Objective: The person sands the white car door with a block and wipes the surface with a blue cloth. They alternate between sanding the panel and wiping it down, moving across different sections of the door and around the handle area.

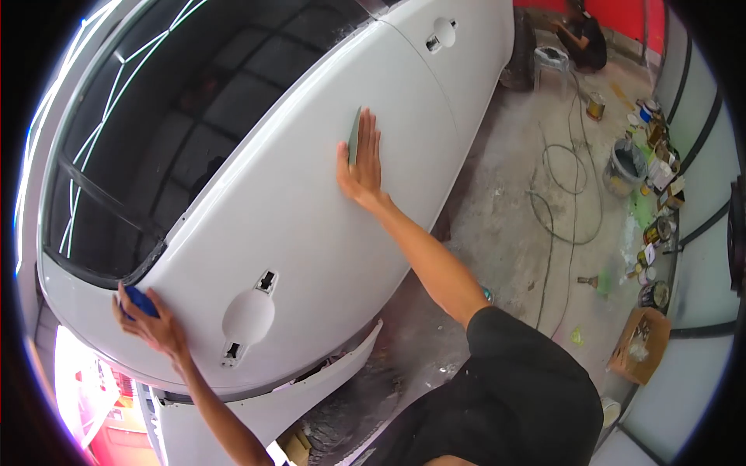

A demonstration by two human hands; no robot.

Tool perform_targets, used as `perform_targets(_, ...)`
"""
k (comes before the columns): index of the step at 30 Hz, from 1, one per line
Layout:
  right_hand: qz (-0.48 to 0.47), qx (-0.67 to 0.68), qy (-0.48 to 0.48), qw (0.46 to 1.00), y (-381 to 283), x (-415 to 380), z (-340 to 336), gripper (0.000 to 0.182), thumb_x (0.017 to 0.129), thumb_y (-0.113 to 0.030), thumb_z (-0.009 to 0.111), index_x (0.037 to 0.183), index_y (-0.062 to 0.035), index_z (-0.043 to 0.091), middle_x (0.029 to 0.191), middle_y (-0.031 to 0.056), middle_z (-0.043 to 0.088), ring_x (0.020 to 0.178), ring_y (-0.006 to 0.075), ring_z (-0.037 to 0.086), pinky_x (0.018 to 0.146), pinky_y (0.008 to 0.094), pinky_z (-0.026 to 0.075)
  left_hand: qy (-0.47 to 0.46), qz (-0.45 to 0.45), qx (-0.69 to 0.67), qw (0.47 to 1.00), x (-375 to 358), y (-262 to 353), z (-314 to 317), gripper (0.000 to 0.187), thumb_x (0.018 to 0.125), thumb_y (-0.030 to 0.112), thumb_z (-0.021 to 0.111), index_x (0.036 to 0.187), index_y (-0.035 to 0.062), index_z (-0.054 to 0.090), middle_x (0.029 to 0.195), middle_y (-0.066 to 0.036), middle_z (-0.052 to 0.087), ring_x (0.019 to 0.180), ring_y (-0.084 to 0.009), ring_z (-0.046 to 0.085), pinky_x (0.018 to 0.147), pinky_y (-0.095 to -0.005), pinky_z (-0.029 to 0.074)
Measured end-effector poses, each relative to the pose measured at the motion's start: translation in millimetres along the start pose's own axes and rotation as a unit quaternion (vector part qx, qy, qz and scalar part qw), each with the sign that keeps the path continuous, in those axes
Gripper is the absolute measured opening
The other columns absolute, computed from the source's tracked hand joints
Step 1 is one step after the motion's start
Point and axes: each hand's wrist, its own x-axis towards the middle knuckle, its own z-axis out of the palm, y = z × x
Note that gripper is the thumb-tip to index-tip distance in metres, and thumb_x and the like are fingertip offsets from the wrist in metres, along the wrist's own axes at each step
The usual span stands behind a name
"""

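Note:
My left hand (155, 328) is at the lower left, its fingers curled round a blue sponge-like pad (139, 301). It rests on the white car's painted panel, near the lower corner of the dark window. On the white car door (311, 225), my right hand (364, 167) lies with fingers stretched and pressed to the surface. A thin grey-green sheet (355, 140), resembling sandpaper, shows between its thumb and fingers; the rest is hidden under the hand. Below my left hand's level is a round door-handle recess (249, 317) without a handle.
Hoses (571, 233) coil across the concrete floor. Along the right wall stand a grey bucket (625, 167), several cans and a cardboard box (640, 346). A person (584, 43) crouches at the far end beside a stool (552, 58). A loose white panel (311, 396) stands below the car.

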Motion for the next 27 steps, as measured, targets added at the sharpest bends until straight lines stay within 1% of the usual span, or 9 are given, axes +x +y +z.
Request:
perform_targets(4, -0.046, 0.0, -0.176, 0.983, 31, -43, -54, 0.076, 0.114, -0.039, 0.035, 0.172, 0.0006, 0.005, 0.181, 0.0196, 0.005, 0.167, 0.0364, 0.007, 0.136, 0.051, 0.009, -0.028, 0.052, 0.01, 0.998, 6, 113, 32, 0.065, 0.103, 0.029, 0.072, 0.162, 0.0193, 0.047, 0.168, -0.014, 0.037, 0.158, -0.0423, 0.028, 0.13, -0.0559, 0.027)
perform_targets(6, 0.019, 0.046, -0.237, 0.97, 53, -72, -104, 0.074, 0.115, -0.041, 0.035, 0.172, -0.001, 0.012, 0.179, 0.0203, 0.017, 0.166, 0.0365, 0.017, 0.134, 0.0492, 0.019, -0.041, 0.043, 0.017, 0.998, 14, 153, 46, 0.067, 0.101, 0.034, 0.075, 0.161, 0.0204, 0.049, 0.168, -0.011, 0.036, 0.159, -0.0426, 0.024, 0.13, -0.0566, 0.027)
perform_targets(8, 0.205, 0.015, -0.318, 0.925, 85, -113, -153, 0.071, 0.116, -0.042, 0.034, 0.17, 0.0007, 0.019, 0.175, 0.0232, 0.029, 0.162, 0.0391, 0.027, 0.132, 0.0467, 0.024, -0.034, 0.032, 0.025, 0.999, 22, 179, 64, 0.062, 0.102, 0.043, 0.072, 0.158, 0.0215, 0.055, 0.162, -0.01, 0.041, 0.153, -0.0395, 0.031, 0.126, -0.0551, 0.029)
perform_targets(9, 0.241, 0.017, -0.296, 0.924, 104, -140, -173, 0.07, 0.116, -0.042, 0.034, 0.169, 0.0022, 0.023, 0.172, 0.0263, 0.033, 0.158, 0.0432, 0.033, 0.131, 0.0458, 0.028, -0.061, 0.012, 0.051, 0.997, 22, 192, 69, 0.06, 0.103, 0.045, 0.07, 0.156, 0.0219, 0.057, 0.158, -0.009, 0.044, 0.149, -0.0379, 0.033, 0.124, -0.0543, 0.029)
perform_targets(10, 0.232, -0.002, -0.238, 0.943, 134, -173, -185, 0.067, 0.116, -0.048, 0.036, 0.163, 0.0005, 0.038, 0.158, 0.0321, 0.05, 0.149, 0.0487, 0.044, 0.123, 0.0494, 0.037, -0.085, -0.009, 0.074, 0.994, 26, 207, 75, 0.057, 0.103, 0.046, 0.068, 0.155, 0.0222, 0.059, 0.155, -0.009, 0.046, 0.146, -0.0364, 0.035, 0.122, -0.0536, 0.029)
perform_targets(14, 0.426, -0.141, -0.279, 0.849, 196, -255, -261, 0.074, 0.113, -0.059, 0.031, 0.152, 0.0002, 0.052, 0.149, 0.0327, 0.058, 0.141, 0.0506, 0.052, 0.117, 0.0523, 0.042, -0.126, -0.022, 0.117, 0.985, 37, 252, 100, 0.049, 0.111, 0.047, 0.053, 0.153, 0.0229, 0.061, 0.144, -0.007, 0.053, 0.134, -0.0322, 0.041, 0.113, -0.051, 0.031)
perform_targets(15, 0.466, -0.169, -0.292, 0.818, 196, -261, -279, 0.076, 0.113, -0.062, 0.029, 0.148, -0.0002, 0.057, 0.144, 0.0329, 0.061, 0.138, 0.0508, 0.055, 0.115, 0.0532, 0.043, -0.12, -0.012, 0.104, 0.987, 40, 263, 99, 0.044, 0.111, 0.039, 0.053, 0.15, 0.0196, 0.062, 0.142, -0.007, 0.057, 0.135, -0.0321, 0.044, 0.113, -0.051, 0.034)
perform_targets(21, 0.512, -0.223, -0.329, 0.762, 240, -239, -314, 0.077, 0.112, -0.062, 0.029, 0.134, -0.0005, 0.069, 0.13, 0.0329, 0.069, 0.131, 0.0519, 0.061, 0.108, 0.0556, 0.048, -0.062, -0.026, 0.064, 0.996, 31, 263, 125, 0.033, 0.109, 0.032, 0.061, 0.136, 0.0126, 0.064, 0.143, -0.009, 0.06, 0.133, -0.0315, 0.051, 0.112, -0.0487, 0.042)
perform_targets(27, 0.438, -0.217, -0.433, 0.757, 273, -134, -311, 0.074, 0.113, -0.055, 0.027, 0.136, 0.0033, 0.067, 0.136, 0.0334, 0.066, 0.134, 0.054, 0.056, 0.114, 0.0561, 0.044, 0.004, -0.029, 0.097, 0.995, 22, 275, 131, 0.033, 0.106, 0.025, 0.069, 0.138, 0.0151, 0.07, 0.144, -0.009, 0.063, 0.133, -0.0316, 0.058, 0.109, -0.0462, 0.052)
